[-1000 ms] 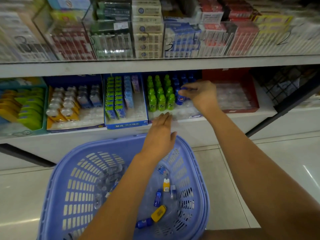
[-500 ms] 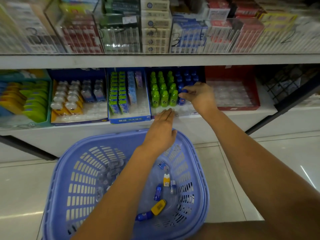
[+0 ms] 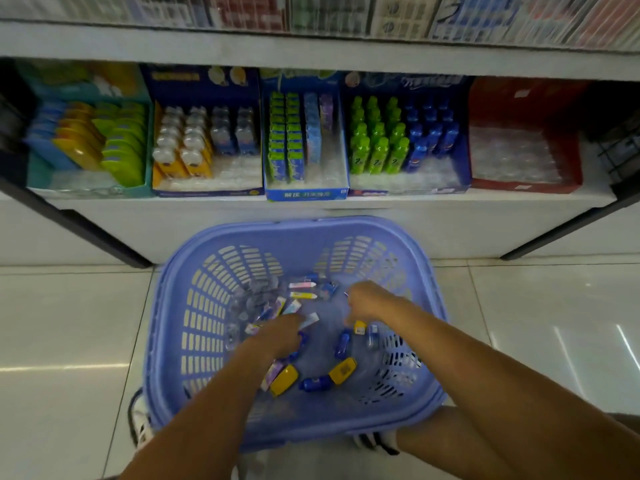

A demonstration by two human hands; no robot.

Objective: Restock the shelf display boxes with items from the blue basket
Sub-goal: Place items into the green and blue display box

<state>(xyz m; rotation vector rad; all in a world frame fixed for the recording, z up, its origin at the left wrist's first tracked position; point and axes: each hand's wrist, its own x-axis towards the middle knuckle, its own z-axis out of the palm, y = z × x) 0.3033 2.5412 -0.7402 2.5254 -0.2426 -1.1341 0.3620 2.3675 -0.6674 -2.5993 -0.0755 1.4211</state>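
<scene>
Rummaging with both hands at once in the basket [image 3: 298,233] is, as I judge it, the main risk. The loose stock lies jumbled on the bottom, so a quick grab may bring up the wrong kind, or two kinds together, and a piece could then land in the wrong display. The blue bottle [image 3: 317,383] and the yellow cases [image 3: 284,378] look small and smooth. A loose pinch might let one slip back or fall to the floor [image 3: 69,323] on the way up. The packets [image 3: 263,306] are thin and overlap, so lifting one may drag its neighbour along. Shoes [image 3: 140,424] show under the basket's near rim, and I cannot tell whether it rests on them or on the floor. A hard press on one side might tip it. On the shelf [image 3: 311,206], the bottle box [image 3: 398,192] holds green and blue bottles upright in close rows. A careless placement there could knock the front ones over.

Both forearms come in from the near edge and slant down into the basket. The left hand [image 3: 277,336] is low over the middle, back upward, its fingers pointing down among the packets, with a white packet [image 3: 310,320] right at its tips. The fingers are hidden, so I cannot tell whether it grasps anything. The right hand [image 3: 369,301] is farther in on the right side, knuckles up and fingers curled under, just above a small yellow piece [image 3: 359,328]. With the blur, I cannot tell whether it holds anything either.
</scene>
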